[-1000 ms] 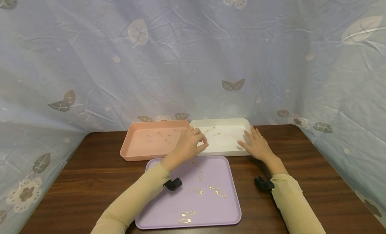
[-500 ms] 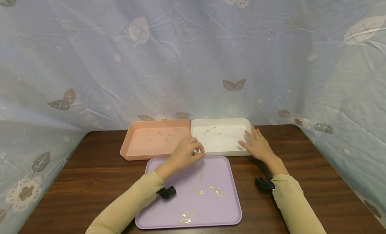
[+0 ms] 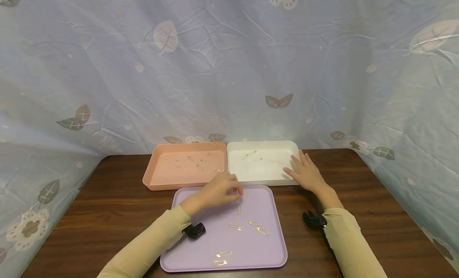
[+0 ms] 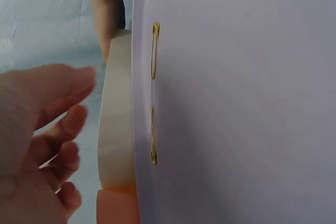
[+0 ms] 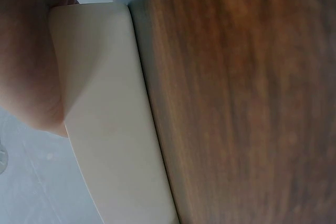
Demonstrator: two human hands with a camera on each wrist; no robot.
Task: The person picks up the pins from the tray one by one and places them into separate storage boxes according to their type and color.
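My left hand [image 3: 220,190] hovers above the far edge of the purple tray [image 3: 251,250]. Its fingers are loosely curled, and the left wrist view shows a gap between thumb and fingers with nothing held. Below it, one gold safety pin [image 4: 155,51] and another gold safety pin [image 4: 153,136] lie near the tray's edge; in the head view the hand covers one of them. Several more gold safety pins [image 3: 234,227] are scattered on this tray. My right hand [image 3: 307,172] rests with spread fingers on the right rim of the white tray [image 3: 265,183].
An orange tray [image 3: 154,172] with several silver safety pins [image 3: 199,167] stands left of the white tray. Gold pins [image 3: 257,159] lie in the white one. All the trays sit on a dark wooden table [image 3: 107,214], before a patterned curtain [image 3: 215,71].
My left hand has drawn back from the white tray's near left corner and come lower over the purple tray. The right hand stays where it was.
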